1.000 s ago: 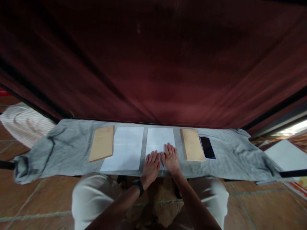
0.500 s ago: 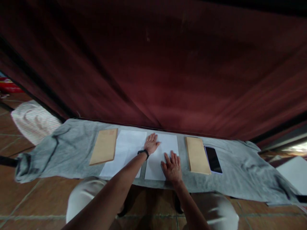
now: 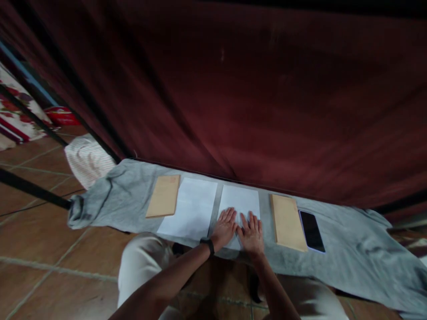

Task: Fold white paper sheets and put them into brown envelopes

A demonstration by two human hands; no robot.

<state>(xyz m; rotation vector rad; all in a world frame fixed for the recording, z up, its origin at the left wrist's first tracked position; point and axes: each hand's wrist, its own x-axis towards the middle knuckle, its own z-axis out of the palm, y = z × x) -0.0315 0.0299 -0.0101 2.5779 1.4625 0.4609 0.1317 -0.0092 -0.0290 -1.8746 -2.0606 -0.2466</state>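
Observation:
My left hand [image 3: 226, 227] lies flat on the right-hand sheet of white paper [image 3: 240, 196], fingers stretched out, a dark band on its wrist. Beside it, my right hand [image 3: 251, 235] presses flat on the same sheet with its fingers spread; the thumbs almost meet. To the left is a second, larger-looking area of white paper [image 3: 196, 204], its left edge partly under a stack of brown envelopes [image 3: 163, 195]. Another brown envelope stack [image 3: 289, 222] lies right of my hands. Neither hand grips anything.
A smartphone [image 3: 312, 230] with a pale purple edge lies right of the right envelope stack. Grey cloth [image 3: 360, 249] covers the narrow surface. A dark red curtain [image 3: 253, 111] hangs behind it. Striped cloth [image 3: 89, 160] hangs at the left, near dark metal bars [image 3: 33, 189].
My left hand has slid from the sheet's far left edge down toward me, next to my right hand. The view has turned left, so everything appears shifted right.

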